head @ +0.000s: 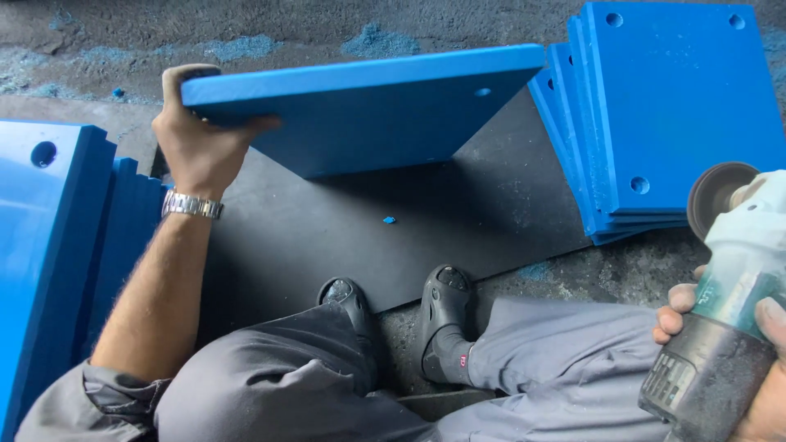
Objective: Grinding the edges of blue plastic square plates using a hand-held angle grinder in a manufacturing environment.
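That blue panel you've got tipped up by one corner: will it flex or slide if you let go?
The blue panel looks thick and keeps a straight edge while the left hand grips one corner, so it is probably stiff. Its lower edge seems to rest on the black mat, which may limit sliding. Released, it would likely drop flat.

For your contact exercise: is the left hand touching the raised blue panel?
Touching. The head view shows the left hand gripping the raised blue panel's corner.

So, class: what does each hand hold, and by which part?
The left hand grips the flat blue plastic panel by its left corner, tilted up; the right hand holds the green-and-black angle grinder around its body.
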